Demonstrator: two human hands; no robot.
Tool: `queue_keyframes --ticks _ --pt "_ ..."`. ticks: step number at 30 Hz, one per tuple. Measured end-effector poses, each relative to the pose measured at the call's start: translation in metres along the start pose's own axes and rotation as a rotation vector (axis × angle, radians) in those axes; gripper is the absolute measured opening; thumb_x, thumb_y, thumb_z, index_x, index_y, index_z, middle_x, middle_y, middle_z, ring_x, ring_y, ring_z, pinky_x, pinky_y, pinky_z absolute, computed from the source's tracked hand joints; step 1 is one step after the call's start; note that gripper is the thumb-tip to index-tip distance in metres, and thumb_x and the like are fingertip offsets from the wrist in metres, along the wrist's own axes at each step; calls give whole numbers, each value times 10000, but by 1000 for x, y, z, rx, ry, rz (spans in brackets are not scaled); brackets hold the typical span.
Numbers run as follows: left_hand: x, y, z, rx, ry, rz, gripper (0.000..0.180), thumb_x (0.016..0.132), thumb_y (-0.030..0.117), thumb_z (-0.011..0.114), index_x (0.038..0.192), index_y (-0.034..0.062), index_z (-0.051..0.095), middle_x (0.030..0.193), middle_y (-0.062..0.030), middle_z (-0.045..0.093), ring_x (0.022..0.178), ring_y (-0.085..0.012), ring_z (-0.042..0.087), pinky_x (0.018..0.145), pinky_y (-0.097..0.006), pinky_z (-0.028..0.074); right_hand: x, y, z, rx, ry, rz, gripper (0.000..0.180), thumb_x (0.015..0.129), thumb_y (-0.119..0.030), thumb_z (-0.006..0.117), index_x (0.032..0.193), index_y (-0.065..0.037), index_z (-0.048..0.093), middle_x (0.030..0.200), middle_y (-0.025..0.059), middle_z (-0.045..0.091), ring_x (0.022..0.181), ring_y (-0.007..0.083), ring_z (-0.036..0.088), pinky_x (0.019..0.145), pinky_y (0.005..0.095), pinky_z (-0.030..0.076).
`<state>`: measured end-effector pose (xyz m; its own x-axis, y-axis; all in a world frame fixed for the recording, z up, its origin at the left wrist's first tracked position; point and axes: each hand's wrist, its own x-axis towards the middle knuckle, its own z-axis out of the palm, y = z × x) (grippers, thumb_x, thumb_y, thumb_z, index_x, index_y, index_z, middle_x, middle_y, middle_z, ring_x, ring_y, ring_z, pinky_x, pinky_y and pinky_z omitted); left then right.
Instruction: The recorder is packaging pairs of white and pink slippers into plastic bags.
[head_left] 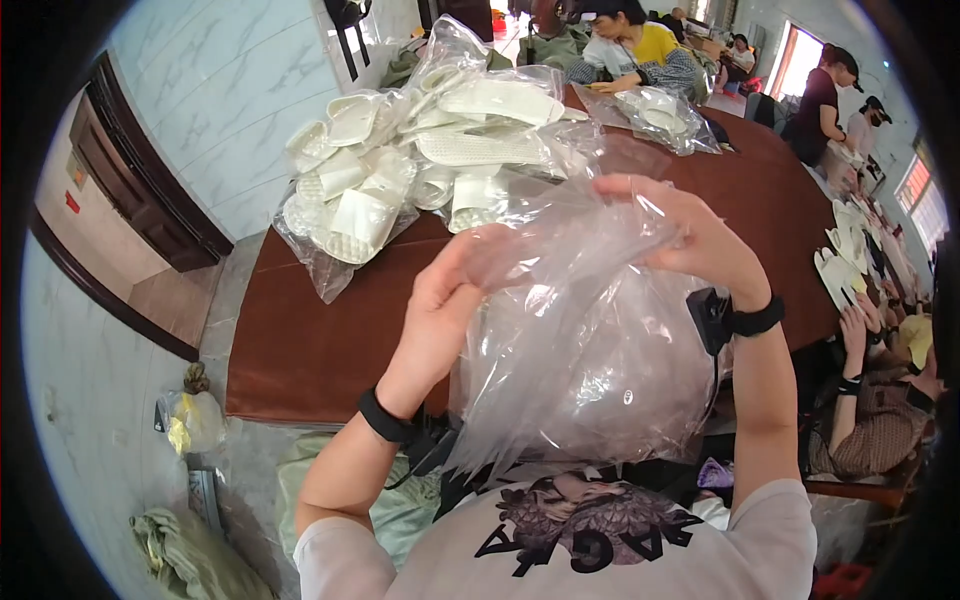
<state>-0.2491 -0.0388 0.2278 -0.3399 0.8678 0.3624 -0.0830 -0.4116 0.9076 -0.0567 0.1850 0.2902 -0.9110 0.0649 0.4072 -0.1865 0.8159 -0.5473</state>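
Between my two hands hangs a bunch of clear plastic bags, crumpled and shiny, reaching down in front of my chest. My left hand grips the upper left part of it, thumb and fingers closed on the film. At the upper right, my right hand has its fingers curled round the film, their tips partly behind it. Just beyond the hands lies a heap of white slippers packed in clear bags, piled on the brown table.
Another bagged pair of white slippers lies farther back, before a person in yellow. More white slippers line the right, where a co-worker's hand reaches in. Green sacks and a small tied bag sit on the left floor.
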Motion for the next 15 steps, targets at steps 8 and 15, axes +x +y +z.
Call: queue_keyframes --ticks 8,15 --pt "2 -30 -19 181 30 -150 353 988 36 441 1326 -22 529 1210 -84 637 1102 -159 623 921 -288 493 -4 -1 22 -81 -170 -97 513 698 3 665 1203 37 579 1442 140 484 1296 297 496 1076 377 394" --pt "-3 -30 -50 -26 190 -51 345 991 20 422 1315 -26 531 1254 -133 628 1118 -188 626 897 -313 523 -17 -7 4 -41 7 -36 461 740 -26 702 1183 38 589 1392 137 527 1246 294 534 1018 354 433"
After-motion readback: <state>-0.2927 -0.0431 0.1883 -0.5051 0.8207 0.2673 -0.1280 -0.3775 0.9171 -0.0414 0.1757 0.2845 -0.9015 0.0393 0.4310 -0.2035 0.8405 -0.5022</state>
